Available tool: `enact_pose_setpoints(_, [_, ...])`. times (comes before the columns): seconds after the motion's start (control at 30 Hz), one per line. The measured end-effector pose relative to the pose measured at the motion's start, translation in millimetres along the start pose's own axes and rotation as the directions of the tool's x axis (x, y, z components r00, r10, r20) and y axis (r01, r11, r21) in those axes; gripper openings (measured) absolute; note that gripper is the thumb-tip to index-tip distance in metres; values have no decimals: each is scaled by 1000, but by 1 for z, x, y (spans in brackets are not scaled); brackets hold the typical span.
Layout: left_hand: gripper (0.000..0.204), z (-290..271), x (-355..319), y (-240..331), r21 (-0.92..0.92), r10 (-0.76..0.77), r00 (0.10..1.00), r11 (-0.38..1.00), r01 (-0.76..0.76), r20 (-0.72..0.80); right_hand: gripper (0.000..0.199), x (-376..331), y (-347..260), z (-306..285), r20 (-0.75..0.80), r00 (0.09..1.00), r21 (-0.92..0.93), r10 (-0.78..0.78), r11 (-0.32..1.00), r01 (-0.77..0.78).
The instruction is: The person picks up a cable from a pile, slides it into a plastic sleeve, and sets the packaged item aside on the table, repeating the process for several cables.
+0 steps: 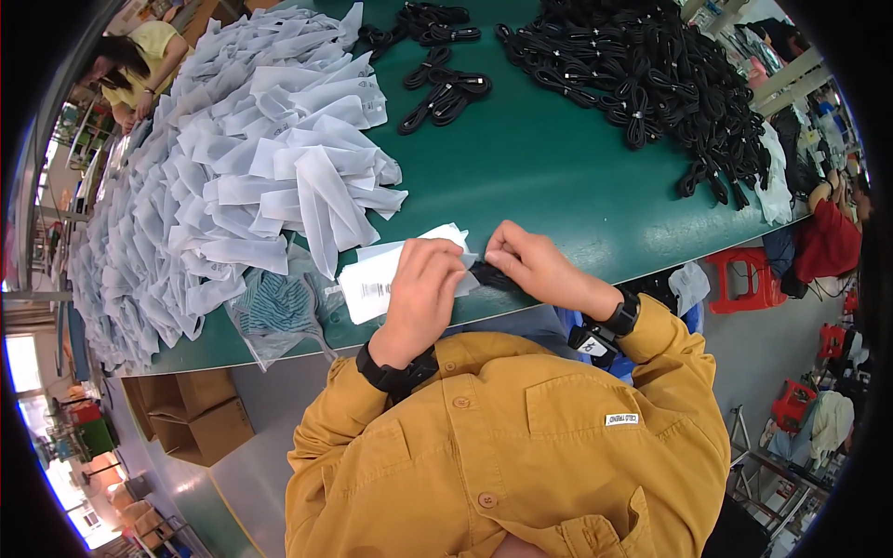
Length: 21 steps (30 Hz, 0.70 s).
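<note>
At the table's near edge, a stack of white printed bags (pixel 367 288) lies in front of me. My left hand (pixel 426 296) bends over it, its fingers curled onto the top bag near its right end. My right hand (pixel 539 267) is just right of the bags, with thumb and fingertips pinched together beside a bag's end. What the pinch holds is too small to make out. Below the right fingers, a black coiled cable (pixel 493 276) lies partly hidden by the hand.
Pale, flat bags (pixel 233 167) form a large heap on the left of the green table (pixel 465 177). Black coiled cables (pixel 642 74) are piled at the far right. A clear plastic bag with a teal striped item (pixel 274 302) lies left of the stack. Another person (pixel 149 60) works at far left.
</note>
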<state>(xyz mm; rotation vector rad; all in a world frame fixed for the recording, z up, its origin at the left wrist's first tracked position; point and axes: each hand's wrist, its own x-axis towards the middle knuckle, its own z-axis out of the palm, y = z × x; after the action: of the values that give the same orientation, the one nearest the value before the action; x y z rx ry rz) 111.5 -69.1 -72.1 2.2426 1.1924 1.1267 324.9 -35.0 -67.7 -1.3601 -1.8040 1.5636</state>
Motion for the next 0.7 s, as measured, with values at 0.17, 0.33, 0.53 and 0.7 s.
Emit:
enact_pose_setpoints(0.17, [11,-8,7,-3,-185,-231,972,958,220,-41,28,6,-6,0,39,781,-290,-624,741,606])
enact_pose_setpoints(0.33, [7,-24,18,-2,-367,-361,932,871,327,-27,41,12,-13,-6,-3,632,-287,-775,606,742])
enact_pose_setpoints(0.53, [9,-47,37,-18,-736,-517,853,552,393,68,44,27,-33,-8,-71,647,-266,-759,640,721])
enact_pose_setpoints(0.7, [14,-102,80,-38,-726,-558,768,663,185,-314,44,83,-35,-32,-228,683,-493,-694,687,534])
